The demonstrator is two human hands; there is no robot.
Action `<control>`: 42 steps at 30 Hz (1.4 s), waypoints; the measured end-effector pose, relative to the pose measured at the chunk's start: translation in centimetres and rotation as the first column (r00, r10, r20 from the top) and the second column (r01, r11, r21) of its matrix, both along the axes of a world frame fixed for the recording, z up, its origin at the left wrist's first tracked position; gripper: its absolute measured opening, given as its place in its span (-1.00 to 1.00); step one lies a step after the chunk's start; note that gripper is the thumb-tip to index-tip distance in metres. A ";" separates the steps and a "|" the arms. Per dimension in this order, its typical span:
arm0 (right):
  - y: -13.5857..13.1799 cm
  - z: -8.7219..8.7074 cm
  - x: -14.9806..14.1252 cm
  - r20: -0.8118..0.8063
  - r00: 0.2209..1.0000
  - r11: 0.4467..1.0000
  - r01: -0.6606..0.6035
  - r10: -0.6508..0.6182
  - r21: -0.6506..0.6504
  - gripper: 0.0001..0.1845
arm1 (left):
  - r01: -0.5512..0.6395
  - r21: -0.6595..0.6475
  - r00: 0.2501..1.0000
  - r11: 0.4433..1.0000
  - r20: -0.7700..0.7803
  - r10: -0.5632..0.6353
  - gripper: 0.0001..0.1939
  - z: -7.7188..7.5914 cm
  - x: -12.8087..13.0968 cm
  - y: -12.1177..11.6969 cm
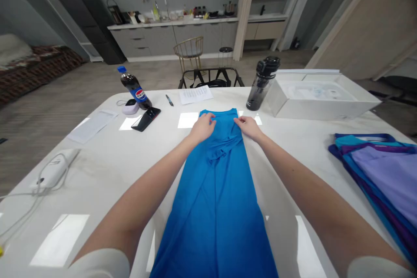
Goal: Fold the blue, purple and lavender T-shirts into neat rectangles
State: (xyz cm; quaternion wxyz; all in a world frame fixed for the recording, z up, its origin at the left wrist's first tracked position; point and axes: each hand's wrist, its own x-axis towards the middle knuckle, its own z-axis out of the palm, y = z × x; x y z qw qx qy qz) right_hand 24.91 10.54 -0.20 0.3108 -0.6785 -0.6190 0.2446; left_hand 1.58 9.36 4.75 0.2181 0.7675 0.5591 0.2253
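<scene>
A bright blue garment (216, 200) lies folded into a long strip down the middle of the white table (110, 169), running away from me. Both my arms reach out to its far end. My left hand (202, 127) rests flat on the left side of that end, fingers stretched over the cloth. My right hand (249, 127) lies on the right edge, fingers pointing inward and touching the fabric. Small folds bunch between the two hands.
A stack of folded purple and blue clothes (381, 178) lies at the right. A white open box (321, 95) and dark bottle (263, 83) stand at the far right; a cola bottle (134, 88), phone (146, 119), pen, papers and a charger with cable (48, 173) at the left.
</scene>
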 end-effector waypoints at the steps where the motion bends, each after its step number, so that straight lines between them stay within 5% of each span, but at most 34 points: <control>1: -1.6 -0.1 0.2 0.081 0.997 1.000 -0.007 0.008 -0.010 -0.57 | 0.012 0.030 0.989 0.999 -0.149 -0.007 -0.63 -0.8 -0.8 1.0; 4: -5.6 -0.2 0.0 0.273 0.962 0.998 0.007 0.008 -0.056 -0.46 | 0.045 0.041 0.899 0.998 -0.438 -0.023 -0.57 -2.8 -2.2 3.3; 8: -7.8 -0.4 -0.4 0.331 0.940 0.995 -0.066 0.087 -0.075 -0.55 | 0.042 0.052 0.847 0.998 -0.531 -0.008 -0.62 -4.2 -2.4 4.7; 12: -7.5 -0.6 -0.1 0.273 0.952 0.990 -0.125 0.139 -0.067 -0.64 | -0.003 0.042 0.871 0.999 -0.490 0.024 -0.54 -5.0 -2.2 5.7; 17: -7.3 -0.6 -0.2 0.245 0.966 0.995 -0.067 0.083 -0.074 -0.78 | -0.031 0.057 0.899 0.998 -0.434 0.053 -0.66 -5.8 -2.4 6.8; 23: -7.6 2.2 0.0 0.176 0.980 0.994 -0.087 0.097 -0.066 -0.56 | -0.150 0.098 0.955 0.984 -0.241 0.170 -0.75 -5.1 -3.8 8.1; 26: -5.8 4.0 0.3 0.239 0.971 1.000 -0.023 0.025 -0.013 -0.55 | -0.239 0.135 0.956 0.962 -0.141 0.257 -0.76 -4.4 -3.9 9.2; 29: -2.6 4.0 0.3 0.333 0.937 0.993 0.118 -0.108 -0.008 -0.56 | -0.359 0.099 0.916 0.928 -0.154 0.371 -0.76 -4.0 -3.2 9.4; 32: -0.4 2.3 -0.1 0.364 0.917 0.969 0.219 -0.166 -0.110 -0.62 | -0.420 0.160 0.880 0.893 -0.170 0.444 -0.67 -3.9 -2.1 7.5; 35: -1.3 1.0 -1.0 0.378 0.907 0.974 0.220 -0.186 -0.050 -0.61 | -0.165 0.264 0.961 0.950 -0.176 0.215 -0.60 -4.1 -1.3 3.6; 38: -5.4 0.6 -2.4 0.436 0.893 0.990 0.064 -0.113 0.125 -0.54 | 0.084 0.244 0.980 0.966 -0.194 -0.036 -0.55 -5.1 -1.2 -1.2; 42: -12.3 -0.2 -3.8 0.495 0.856 0.968 -0.227 0.146 0.107 -0.51 | 0.139 0.136 0.955 0.981 -0.281 -0.096 -0.44 -7.2 -1.3 -6.1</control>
